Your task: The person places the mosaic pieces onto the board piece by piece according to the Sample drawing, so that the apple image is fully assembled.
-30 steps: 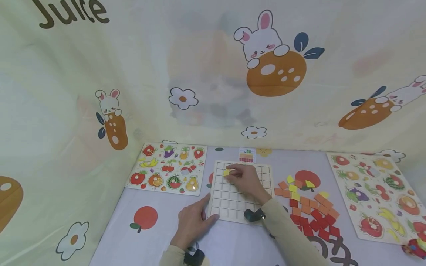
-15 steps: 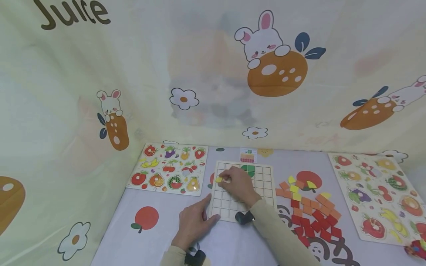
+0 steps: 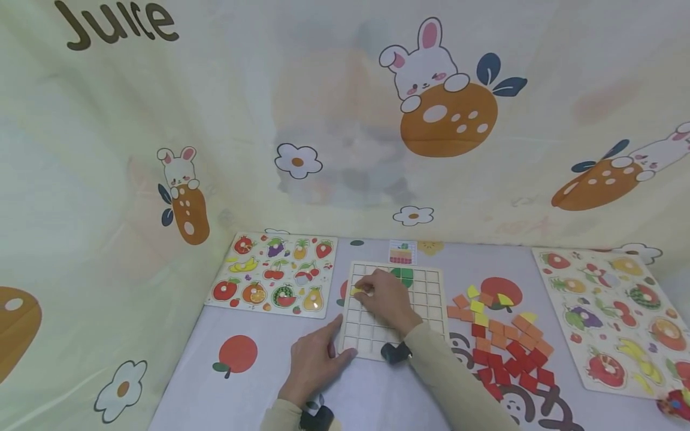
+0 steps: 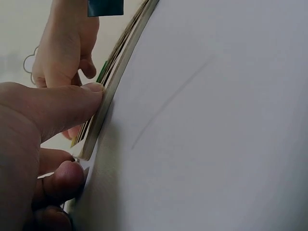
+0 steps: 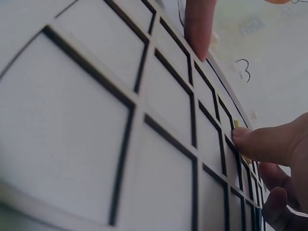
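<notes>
A pale wooden grid board [image 3: 377, 332] lies on the table. My left hand [image 3: 315, 359] holds its near left corner, the thumb on the front edge and the fingers by the left side. Over the board's left column, toward the back, my right hand [image 3: 385, 299] pinches a small yellow tile [image 3: 356, 291] between thumb and finger. In the right wrist view the yellow tile [image 5: 236, 123] touches the grid, partly hidden by the thumb. Green tiles [image 3: 402, 275] with a rounded outline sit in the grid near its back edge.
Right of the board lie loose red tiles [image 3: 501, 376], orange tiles [image 3: 497, 327] and yellow tiles [image 3: 477, 306]. Fruit puzzle boards stand at the left [image 3: 291, 269] and right [image 3: 609, 311]. A small picture card [image 3: 402, 252] lies behind the grid board.
My right hand has moved left and slightly nearer with the yellow tile, uncovering the green tiles; over the last half second it barely moves. My left hand stays at the board's corner.
</notes>
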`<action>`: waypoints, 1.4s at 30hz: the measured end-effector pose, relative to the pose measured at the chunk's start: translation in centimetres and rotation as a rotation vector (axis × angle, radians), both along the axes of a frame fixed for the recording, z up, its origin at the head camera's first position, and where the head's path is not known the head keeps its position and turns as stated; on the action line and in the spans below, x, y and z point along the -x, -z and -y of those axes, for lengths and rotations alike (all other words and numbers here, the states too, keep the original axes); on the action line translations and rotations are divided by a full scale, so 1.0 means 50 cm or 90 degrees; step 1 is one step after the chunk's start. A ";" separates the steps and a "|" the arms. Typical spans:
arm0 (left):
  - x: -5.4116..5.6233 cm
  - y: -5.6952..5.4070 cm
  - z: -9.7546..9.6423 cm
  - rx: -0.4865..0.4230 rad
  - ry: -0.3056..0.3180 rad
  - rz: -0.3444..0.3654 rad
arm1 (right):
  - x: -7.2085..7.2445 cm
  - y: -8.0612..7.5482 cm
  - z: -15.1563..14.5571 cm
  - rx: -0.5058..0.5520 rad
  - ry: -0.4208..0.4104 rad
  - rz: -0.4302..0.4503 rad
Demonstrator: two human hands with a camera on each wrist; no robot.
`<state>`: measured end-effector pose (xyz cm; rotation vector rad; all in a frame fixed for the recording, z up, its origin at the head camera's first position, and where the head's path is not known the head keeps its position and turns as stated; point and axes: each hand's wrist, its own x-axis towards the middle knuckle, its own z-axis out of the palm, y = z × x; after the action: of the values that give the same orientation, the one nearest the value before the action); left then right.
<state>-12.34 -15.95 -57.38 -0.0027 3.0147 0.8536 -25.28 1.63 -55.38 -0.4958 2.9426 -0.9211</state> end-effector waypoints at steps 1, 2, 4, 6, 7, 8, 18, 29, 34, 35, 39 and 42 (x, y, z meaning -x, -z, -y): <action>0.000 0.000 0.000 0.000 -0.001 0.001 | 0.001 0.000 0.000 0.001 0.000 0.003; -0.001 0.000 0.000 0.001 -0.001 0.000 | 0.002 0.001 0.000 0.000 0.001 0.006; 0.000 0.000 0.000 0.003 -0.002 0.000 | 0.004 0.000 0.000 0.004 0.000 0.016; 0.000 0.000 0.000 0.004 -0.002 0.001 | 0.004 0.001 -0.003 0.013 0.003 0.028; -0.001 0.000 0.000 0.005 -0.001 0.002 | 0.003 0.001 -0.007 0.026 0.005 0.036; 0.000 0.000 -0.001 0.005 0.000 0.000 | 0.002 0.001 -0.012 0.040 0.007 0.041; 0.000 0.002 -0.007 0.010 0.010 -0.003 | -0.002 -0.034 -0.168 0.062 0.061 0.072; -0.010 -0.008 -0.011 0.063 0.022 -0.020 | -0.017 -0.045 -0.412 -0.035 0.132 0.142; -0.011 -0.009 -0.012 0.074 0.020 -0.020 | -0.037 -0.036 -0.460 -0.053 0.138 0.135; -0.011 -0.009 -0.012 0.077 0.020 -0.020 | -0.041 -0.035 -0.465 -0.057 0.139 0.132; -0.009 -0.006 -0.013 0.088 0.022 -0.022 | -0.051 -0.028 -0.472 -0.056 0.146 0.130; -0.008 -0.004 -0.014 0.092 0.024 -0.019 | -0.052 -0.024 -0.472 -0.050 0.152 0.135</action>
<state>-11.93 -15.24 -57.18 0.0667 3.0853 0.6372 -22.67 25.25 -54.18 -0.0398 2.8686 -0.8144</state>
